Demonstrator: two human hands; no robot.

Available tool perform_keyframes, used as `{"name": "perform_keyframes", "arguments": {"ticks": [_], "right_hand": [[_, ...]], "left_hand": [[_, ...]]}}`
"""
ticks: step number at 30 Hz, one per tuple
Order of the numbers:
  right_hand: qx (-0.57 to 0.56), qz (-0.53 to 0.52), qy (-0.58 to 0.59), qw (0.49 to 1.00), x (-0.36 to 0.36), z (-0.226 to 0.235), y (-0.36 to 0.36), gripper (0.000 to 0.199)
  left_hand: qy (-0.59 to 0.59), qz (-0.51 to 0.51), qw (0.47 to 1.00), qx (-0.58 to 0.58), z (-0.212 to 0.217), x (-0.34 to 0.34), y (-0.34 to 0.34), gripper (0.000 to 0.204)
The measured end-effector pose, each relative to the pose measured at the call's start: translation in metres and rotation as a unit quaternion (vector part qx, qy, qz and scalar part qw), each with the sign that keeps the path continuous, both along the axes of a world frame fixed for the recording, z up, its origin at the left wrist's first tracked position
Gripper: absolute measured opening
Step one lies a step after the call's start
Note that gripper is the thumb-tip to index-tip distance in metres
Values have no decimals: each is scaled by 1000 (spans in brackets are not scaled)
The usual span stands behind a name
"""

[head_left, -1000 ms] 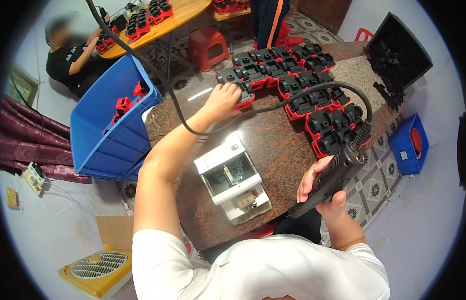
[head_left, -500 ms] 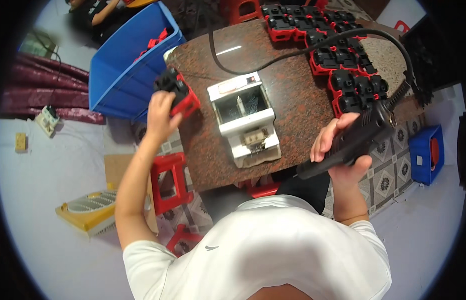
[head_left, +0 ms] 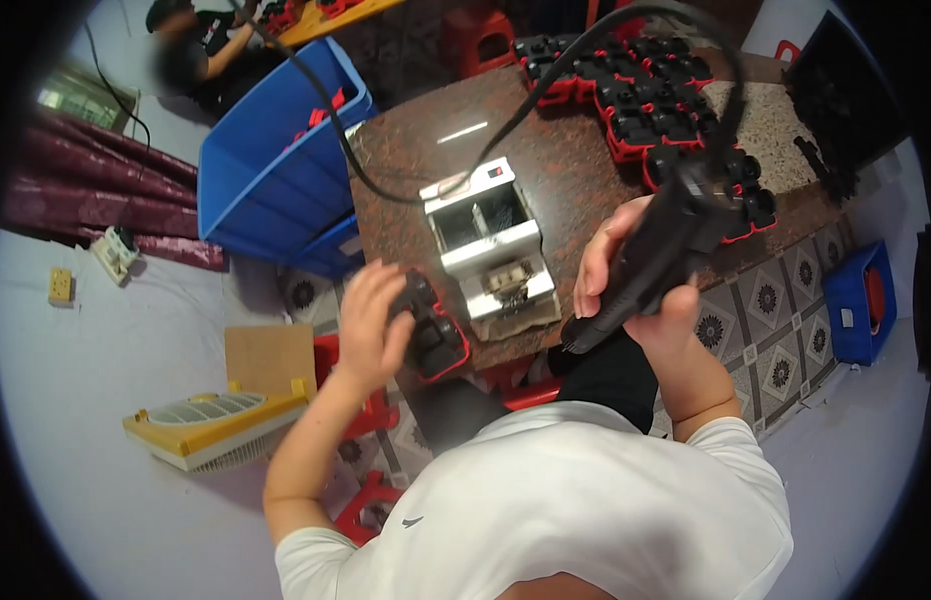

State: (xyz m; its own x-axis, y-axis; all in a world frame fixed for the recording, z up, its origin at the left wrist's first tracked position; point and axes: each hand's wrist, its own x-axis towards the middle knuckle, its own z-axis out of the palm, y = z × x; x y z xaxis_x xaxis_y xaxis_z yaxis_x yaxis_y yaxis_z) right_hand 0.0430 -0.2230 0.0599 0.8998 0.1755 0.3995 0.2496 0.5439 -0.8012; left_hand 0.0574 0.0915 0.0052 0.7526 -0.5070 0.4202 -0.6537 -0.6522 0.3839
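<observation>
Gripping a black-and-red part (head_left: 435, 335), left hand (head_left: 373, 325) has fingers curled around it, just left of the white fixture (head_left: 490, 250) at the near edge of the brown table (head_left: 565, 170). Right hand (head_left: 635, 285), closed around a black corded power tool (head_left: 650, 255), sits right of the fixture. More black-and-red parts (head_left: 645, 95) lie beyond the right hand. Blue bin (head_left: 275, 170) stands beyond the left hand.
</observation>
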Motion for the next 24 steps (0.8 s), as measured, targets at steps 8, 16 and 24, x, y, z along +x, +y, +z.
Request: {"name": "perform_keyframes", "arguments": {"ticks": [8, 16, 24], "right_hand": [[6, -194, -122, 973, 9, 71, -54, 84], [-17, -247, -72, 966, -41, 43, -90, 73], [8, -268, -89, 959, -32, 6, -126, 76]], "left_hand": [[-69, 35, 968, 237, -6, 247, -166, 59], [-178, 98, 931, 303, -78, 352, -284, 63], [-256, -16, 882, 395, -79, 310, -285, 27]]}}
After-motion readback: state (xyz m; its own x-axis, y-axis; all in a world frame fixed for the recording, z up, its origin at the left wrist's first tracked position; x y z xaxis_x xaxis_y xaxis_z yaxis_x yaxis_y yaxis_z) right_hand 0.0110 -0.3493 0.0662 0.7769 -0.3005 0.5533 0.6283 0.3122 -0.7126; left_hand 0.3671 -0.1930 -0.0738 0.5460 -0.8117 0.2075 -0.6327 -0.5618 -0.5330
